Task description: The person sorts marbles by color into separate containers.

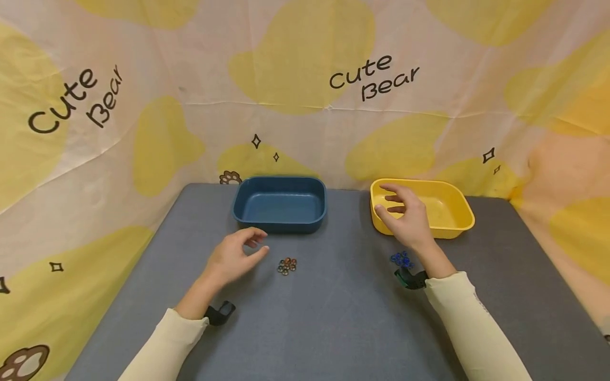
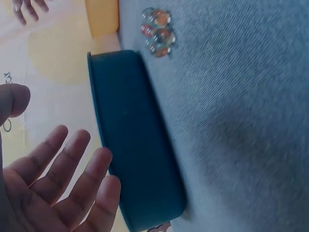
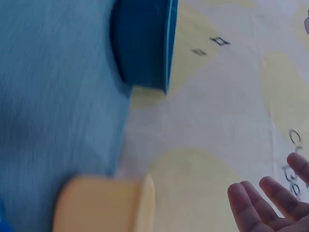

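My left hand [image 1: 236, 256] hovers in front of the blue bin [image 1: 280, 228], fingers relaxed and holding nothing. Just to its right lies a small cluster of brownish and clear glass marbles [image 1: 287, 266], also visible in the left wrist view as orange-tinted marbles [image 2: 158, 32]. My right hand [image 1: 406, 217] is over the left part of the yellow bin [image 1: 452, 233], its fingers loosely spread with nothing between them. Below that hand, in front of the yellow bin, blue marbles [image 1: 402, 259] sit together, partly hidden by the wrist strap. Both bins look empty inside.
A grey cloth-covered table [image 1: 324, 317] carries everything. Behind it hangs a pale curtain [image 1: 305, 79] with yellow patches and lettering. Each wrist wears a dark strap with a small device, the left one [image 1: 221, 313] and the right one [image 1: 410, 279].
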`<state>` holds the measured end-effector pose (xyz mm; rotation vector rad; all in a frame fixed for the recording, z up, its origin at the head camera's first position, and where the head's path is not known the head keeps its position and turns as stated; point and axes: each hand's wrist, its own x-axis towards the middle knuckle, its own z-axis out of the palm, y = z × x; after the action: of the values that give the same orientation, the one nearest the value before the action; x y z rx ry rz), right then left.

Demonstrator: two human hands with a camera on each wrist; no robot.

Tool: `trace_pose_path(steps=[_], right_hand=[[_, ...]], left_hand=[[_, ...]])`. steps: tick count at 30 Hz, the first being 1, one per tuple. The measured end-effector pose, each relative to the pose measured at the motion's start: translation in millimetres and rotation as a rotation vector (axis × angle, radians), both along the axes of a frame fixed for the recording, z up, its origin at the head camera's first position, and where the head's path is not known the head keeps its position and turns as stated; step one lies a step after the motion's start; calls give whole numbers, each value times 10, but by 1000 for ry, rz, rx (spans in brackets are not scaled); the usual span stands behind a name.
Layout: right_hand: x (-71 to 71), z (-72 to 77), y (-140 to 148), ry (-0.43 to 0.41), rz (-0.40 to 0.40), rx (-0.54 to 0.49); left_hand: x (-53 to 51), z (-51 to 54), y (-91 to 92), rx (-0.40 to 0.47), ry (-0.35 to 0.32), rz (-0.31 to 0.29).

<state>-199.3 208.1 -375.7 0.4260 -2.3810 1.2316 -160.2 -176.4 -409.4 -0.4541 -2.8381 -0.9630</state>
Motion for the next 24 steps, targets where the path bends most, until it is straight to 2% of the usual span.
trace_pose_path(steps=[6,13,24], right_hand=[[-160,-148,-362,-39,46,-84],[-312,-324,-740,-126,79,-188],[-429,-555,-1068,-271,1,-219]], left_hand=[[-16,-101,65,13,-53,-50],[-15,-205,121,-6,-127,-64],[-36,-332,198,-22,-175,-112]])
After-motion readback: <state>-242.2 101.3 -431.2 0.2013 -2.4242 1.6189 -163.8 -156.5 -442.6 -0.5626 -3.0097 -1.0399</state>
